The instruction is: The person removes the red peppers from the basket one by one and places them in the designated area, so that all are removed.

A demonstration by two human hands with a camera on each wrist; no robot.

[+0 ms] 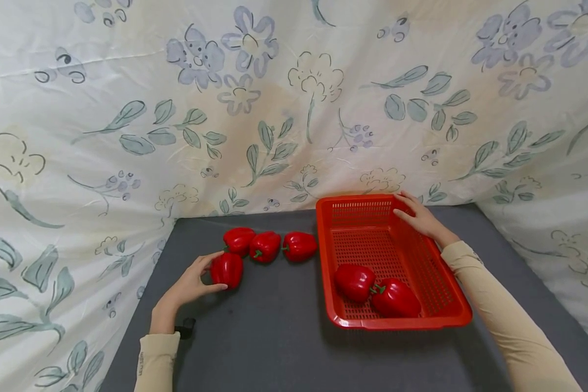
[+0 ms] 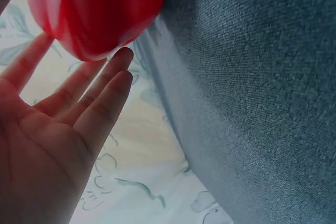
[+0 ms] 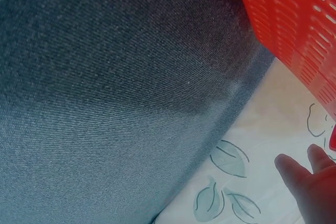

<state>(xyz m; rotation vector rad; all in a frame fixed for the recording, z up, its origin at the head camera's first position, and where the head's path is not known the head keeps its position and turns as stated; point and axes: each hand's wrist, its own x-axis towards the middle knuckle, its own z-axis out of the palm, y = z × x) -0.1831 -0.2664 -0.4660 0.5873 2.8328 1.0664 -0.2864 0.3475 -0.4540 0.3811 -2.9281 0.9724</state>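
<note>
My left hand (image 1: 188, 284) cups the near pepper (image 1: 227, 269) on the table (image 1: 274, 337), fingers (image 2: 97, 95) loosely round its glossy, slippery-looking, probably light body, best taken across its sides, while my right hand (image 1: 421, 218), fingers relaxed, rests on the basket (image 1: 402, 321) rim.

Both arms are covered by long, close-fitting sleeves of a pale cream fabric, one on the left arm (image 1: 158, 359) and one on the right arm (image 1: 507, 316). Each sleeve is ended at the wrist by a plain cuff. The left hand (image 1: 188, 286) and the right hand (image 1: 421, 218) are left bare; no gloves, rings or watch are seen.
</note>
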